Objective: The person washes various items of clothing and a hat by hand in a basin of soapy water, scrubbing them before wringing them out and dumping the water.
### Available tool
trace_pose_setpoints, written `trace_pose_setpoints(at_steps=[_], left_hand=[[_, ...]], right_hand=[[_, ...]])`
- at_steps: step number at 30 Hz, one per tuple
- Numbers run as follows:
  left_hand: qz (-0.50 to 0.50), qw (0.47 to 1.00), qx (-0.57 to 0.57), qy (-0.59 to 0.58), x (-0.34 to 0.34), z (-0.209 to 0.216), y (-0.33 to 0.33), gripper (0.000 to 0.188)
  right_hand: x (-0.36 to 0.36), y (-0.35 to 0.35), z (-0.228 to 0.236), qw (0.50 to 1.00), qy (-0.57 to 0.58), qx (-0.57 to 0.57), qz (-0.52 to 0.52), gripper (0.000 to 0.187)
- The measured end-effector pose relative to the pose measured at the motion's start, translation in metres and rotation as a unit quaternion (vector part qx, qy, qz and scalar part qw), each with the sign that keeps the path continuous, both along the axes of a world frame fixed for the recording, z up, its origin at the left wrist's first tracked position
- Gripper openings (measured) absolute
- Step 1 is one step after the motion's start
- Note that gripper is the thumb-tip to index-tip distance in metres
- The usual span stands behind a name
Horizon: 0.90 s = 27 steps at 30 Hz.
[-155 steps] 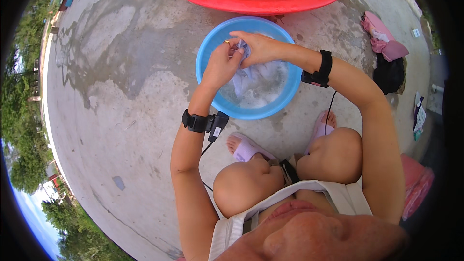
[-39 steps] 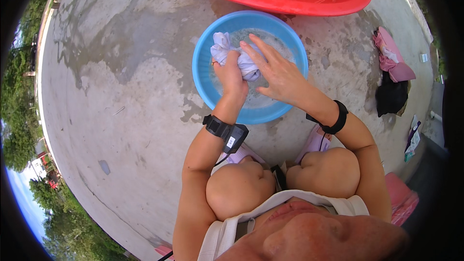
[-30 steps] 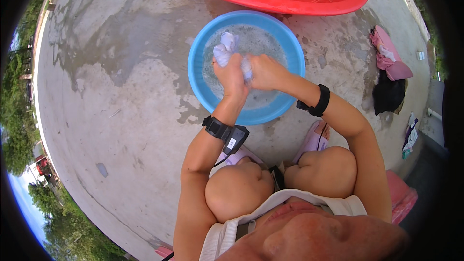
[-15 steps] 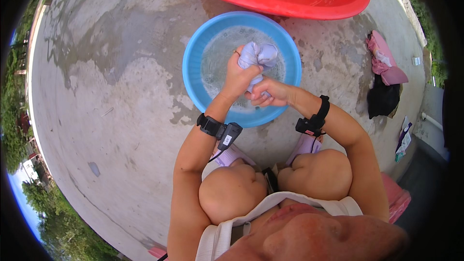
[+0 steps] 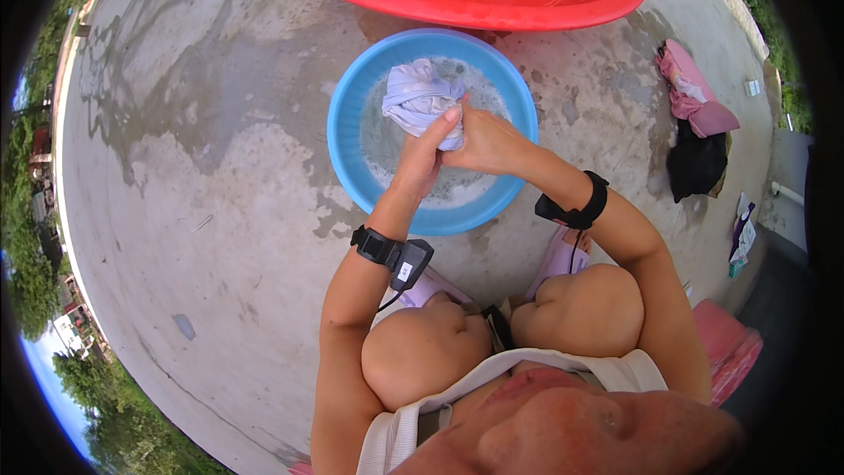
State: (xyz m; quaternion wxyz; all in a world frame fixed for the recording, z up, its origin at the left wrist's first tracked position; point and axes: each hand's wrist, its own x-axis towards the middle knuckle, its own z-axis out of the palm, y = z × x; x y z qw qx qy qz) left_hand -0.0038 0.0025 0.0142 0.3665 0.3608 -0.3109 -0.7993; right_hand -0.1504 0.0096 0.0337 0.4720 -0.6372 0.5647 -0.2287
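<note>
A wet, pale lavender cloth (image 5: 420,98) is bunched up over the soapy water of a round blue basin (image 5: 345,154). My left hand (image 5: 425,156) is closed on the lower end of the cloth, its thumb lying along the fabric. Against it, my right hand (image 5: 489,139) is wrapped around the same end from the right, with most of its fingers hidden behind the cloth and the other hand. The bulk of the cloth bulges loosely beyond both hands, toward the upper left. Foam and bubbles float on the water (image 5: 466,183) below.
A large red tub (image 5: 475,10) stands just beyond the basin. On the concrete floor (image 5: 176,211) to the right lie pink items (image 5: 703,101) and a black cloth (image 5: 697,163). A small packet (image 5: 743,237) lies nearer, and a pink container (image 5: 725,352) is beside me.
The twisted cloth has loosened into a wider bunch and shifted left. My right hand has turned and moved up beside my left, both still gripping. The view has shifted slightly.
</note>
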Motion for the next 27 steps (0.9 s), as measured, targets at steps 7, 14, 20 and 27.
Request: trace_pose_setpoints(at_steps=[7,14,20,27], left_hand=[[0.005,0.98,0.125,0.156,0.006,0.025,0.005,0.055],[-0.043,0.928,0.281,0.243,-0.003,0.01,0.028,0.045],[-0.092,0.955,0.274,0.067,-0.008,-0.019,0.028,0.021],[-0.074,0.946,0.036,-0.313,0.007,-0.099,0.035,0.03]], right_hand=[[-0.07,-0.026,-0.007,0.977,-0.187,0.09,-0.051,0.08],[-0.007,-0.025,-0.001,0.842,-0.514,0.164,0.022,0.07],[0.012,-0.029,-0.028,0.98,-0.2,0.009,0.011,0.03],[0.042,-0.021,-0.054,0.982,0.086,-0.16,0.056,0.016]])
